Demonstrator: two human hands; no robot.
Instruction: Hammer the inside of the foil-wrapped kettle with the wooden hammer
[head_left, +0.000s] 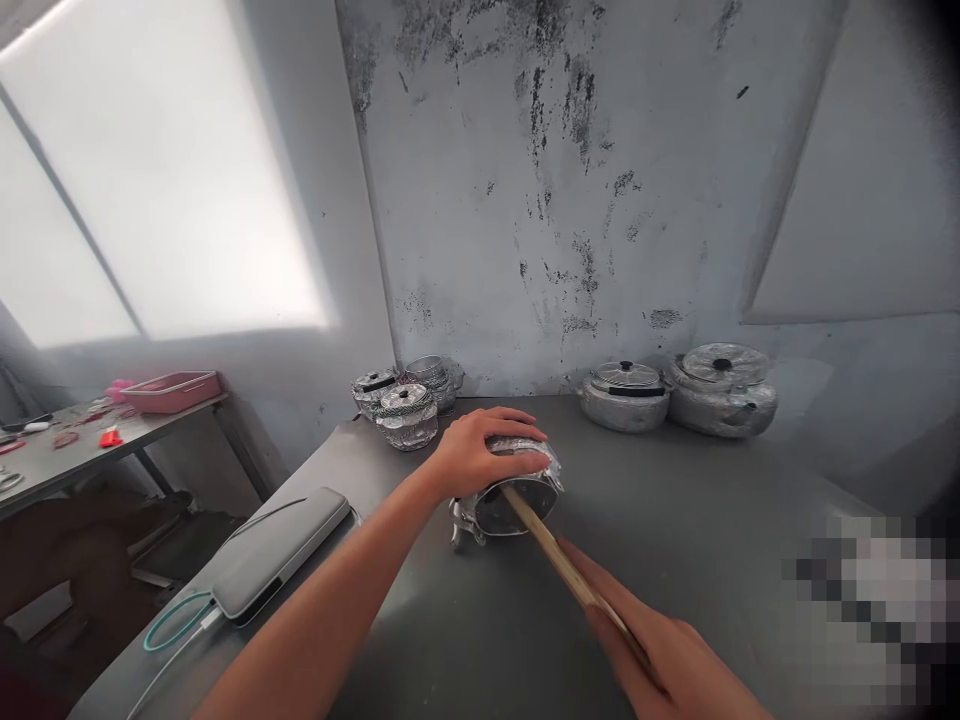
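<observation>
Crinkled silvery pot (499, 512) is clasped by spread left fingers (513, 428); right fingers (616, 592) grip a wooden stick (556, 557).

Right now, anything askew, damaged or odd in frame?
Yes: dark blotches mar the wall behind the table. The silver pot under the left hand is tipped, mouth toward the camera, wooden stick inside; the lidded pots at back right stand upright. It's being held, so likely no mishap.

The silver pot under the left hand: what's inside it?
A wooden stick held in the right hand reaches into the silver pot. Some of its dark inside shows; its upper side hides the rest.
</observation>
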